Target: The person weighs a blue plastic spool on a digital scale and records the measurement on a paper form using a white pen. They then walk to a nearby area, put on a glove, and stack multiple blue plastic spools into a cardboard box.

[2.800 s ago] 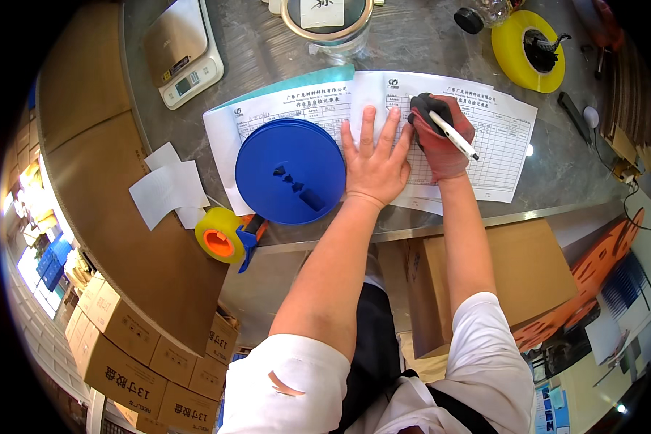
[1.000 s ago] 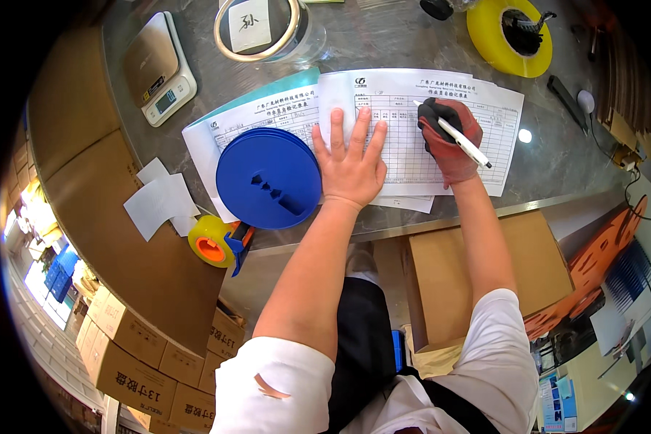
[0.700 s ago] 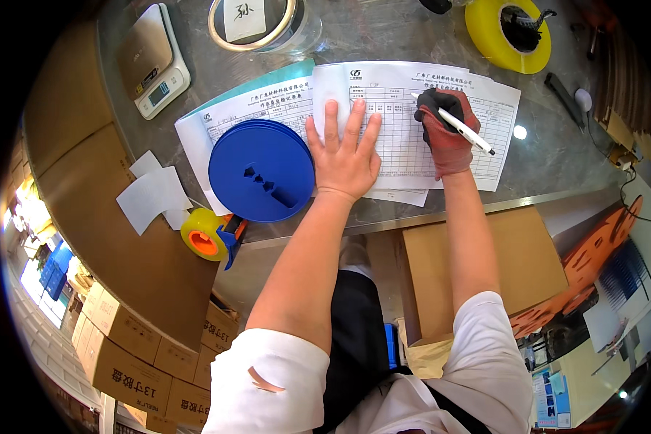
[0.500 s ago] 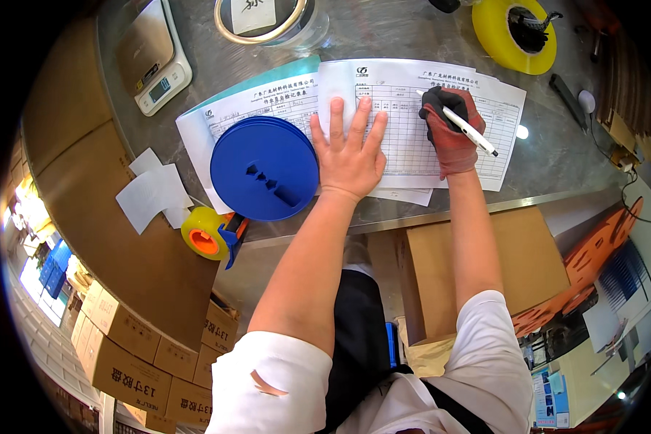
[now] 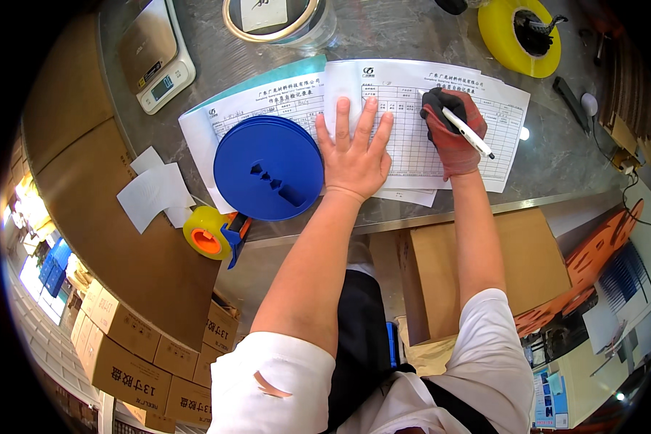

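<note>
My bare left hand [image 5: 356, 155] lies flat with fingers spread on a printed form [image 5: 412, 155], just right of a stack of round blue discs [image 5: 249, 155]. In my right hand [image 5: 456, 130], which wears a red and black glove, a white pen [image 5: 471, 137] is gripped, its tip at the upper rows of the same form. The glove hides part of the table grid. Another printed sheet [image 5: 267, 98] lies to the left, partly under the blue discs, with a green sheet [image 5: 242, 89] behind it.
A tape dispenser [image 5: 208, 231] and white paper slips [image 5: 155, 195] lie near the left table edge. Behind them is a digital scale [image 5: 163, 87]. A clear round container [image 5: 315, 25] and a yellow tape roll [image 5: 495, 32] stand at the back. Below the table sits a cardboard box [image 5: 492, 267].
The whole scene has shifted slightly to the right in the view. Both hands keep their places on the form, with the pen still held in the right.
</note>
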`<state>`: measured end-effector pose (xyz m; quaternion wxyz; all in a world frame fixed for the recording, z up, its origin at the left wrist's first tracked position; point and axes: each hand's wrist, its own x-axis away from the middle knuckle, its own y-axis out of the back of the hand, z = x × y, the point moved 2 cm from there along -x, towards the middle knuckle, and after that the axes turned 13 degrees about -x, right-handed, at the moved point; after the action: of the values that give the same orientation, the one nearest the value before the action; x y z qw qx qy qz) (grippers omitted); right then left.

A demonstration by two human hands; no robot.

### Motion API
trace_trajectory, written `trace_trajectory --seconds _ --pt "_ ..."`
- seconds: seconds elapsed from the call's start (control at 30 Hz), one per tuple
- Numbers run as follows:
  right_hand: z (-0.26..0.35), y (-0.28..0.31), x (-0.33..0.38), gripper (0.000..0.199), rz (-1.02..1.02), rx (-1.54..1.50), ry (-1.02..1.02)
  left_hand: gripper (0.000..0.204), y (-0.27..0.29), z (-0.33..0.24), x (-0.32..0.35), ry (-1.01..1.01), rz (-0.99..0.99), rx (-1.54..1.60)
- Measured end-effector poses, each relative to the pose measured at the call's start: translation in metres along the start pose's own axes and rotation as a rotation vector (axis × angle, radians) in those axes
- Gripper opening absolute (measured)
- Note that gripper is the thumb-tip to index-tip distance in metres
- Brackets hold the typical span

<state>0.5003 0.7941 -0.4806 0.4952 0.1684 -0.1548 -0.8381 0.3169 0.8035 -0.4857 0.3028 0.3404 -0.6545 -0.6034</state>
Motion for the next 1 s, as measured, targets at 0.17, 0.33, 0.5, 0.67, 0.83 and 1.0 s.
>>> trace_trajectory --seconds 0.17,0.33,0.5,0.67,0.83,1.0 --pt "0.0006 0.0006 -0.0009 0.026 -0.004 0.014 0.012 0.056 0.0003 -0.0007 -0.0002 -0.002 -0.002 -0.007" --pt "-0.0020 0.0021 0.0006 0.026 0.001 -0.017 -0.017 0.055 0.0014 -0.0002 -0.0018 -0.003 -0.001 0.007" --pt "-0.0026 0.0024 0.0018 0.027 -0.005 -0.012 -0.043 0.055 0.0020 -0.0002 -0.0021 -0.005 -0.005 0.005" --pt "-0.0015 0.0023 0.0009 0.027 -0.002 -0.008 -0.033 0.055 0.0006 0.0008 -0.0019 -0.008 -0.004 0.003" --pt "-0.0051 0.0017 0.0024 0.026 -0.034 -0.021 -0.038 0.055 0.0011 0.0002 -0.0015 -0.008 -0.001 -0.004" --pt "-0.0041 0.0013 0.0030 0.026 -0.004 0.013 -0.068 0.056 0.0014 0.0005 -0.0011 -0.003 0.014 0.005"
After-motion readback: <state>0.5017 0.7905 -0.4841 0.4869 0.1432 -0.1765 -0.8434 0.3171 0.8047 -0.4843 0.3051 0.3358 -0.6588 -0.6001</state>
